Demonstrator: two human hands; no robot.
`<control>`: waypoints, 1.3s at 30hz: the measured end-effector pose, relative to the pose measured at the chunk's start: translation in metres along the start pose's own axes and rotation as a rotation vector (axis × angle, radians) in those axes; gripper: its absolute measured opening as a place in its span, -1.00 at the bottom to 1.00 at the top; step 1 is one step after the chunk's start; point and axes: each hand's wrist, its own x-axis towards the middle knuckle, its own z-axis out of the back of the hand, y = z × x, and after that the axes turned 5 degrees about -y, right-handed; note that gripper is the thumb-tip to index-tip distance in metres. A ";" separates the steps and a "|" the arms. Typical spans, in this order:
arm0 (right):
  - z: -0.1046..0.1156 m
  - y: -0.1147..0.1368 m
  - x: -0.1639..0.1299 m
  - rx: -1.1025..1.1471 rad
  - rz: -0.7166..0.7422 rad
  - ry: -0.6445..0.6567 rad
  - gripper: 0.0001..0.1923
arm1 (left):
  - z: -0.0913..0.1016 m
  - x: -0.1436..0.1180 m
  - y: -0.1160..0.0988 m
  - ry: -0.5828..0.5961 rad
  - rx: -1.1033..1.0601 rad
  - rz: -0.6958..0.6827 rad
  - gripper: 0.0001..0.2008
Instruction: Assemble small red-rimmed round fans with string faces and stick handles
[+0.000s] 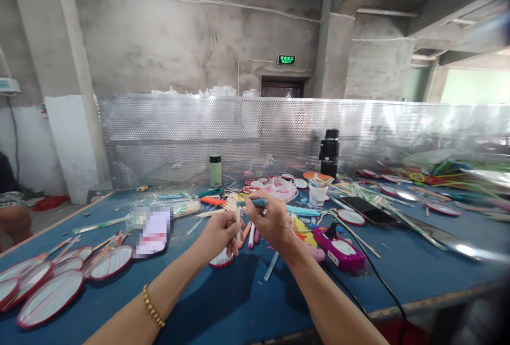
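Note:
My left hand (218,232) is closed around a flat, pale wooden stick (238,221), which stands nearly upright between thumb and fingers. Just below those fingers shows a white round disc with a red rim (221,260); whether it joins the stick is hidden. My right hand (273,220) pinches a teal pen-like tool (258,202), its end close to the top of the stick. Under and beyond both hands lie pink and white rods (252,236) and a bundle of pale sticks (231,201).
Several red-rimmed round fans (51,297) overlap at left near a phone (153,233). A purple power strip (338,249) with a black cable lies at right. Behind stand a white cup (317,194), a green flask (215,170), a black bottle (330,153) and a perforated metal screen (179,127).

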 end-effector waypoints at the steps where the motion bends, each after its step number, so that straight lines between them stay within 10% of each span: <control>1: 0.000 0.000 0.000 -0.001 0.003 -0.001 -0.84 | 0.000 0.000 0.000 -0.001 0.002 0.001 -0.72; 39: -0.002 -0.002 -0.001 0.036 -0.005 0.030 -0.83 | 0.002 0.001 0.003 -0.010 -0.027 -0.003 -0.69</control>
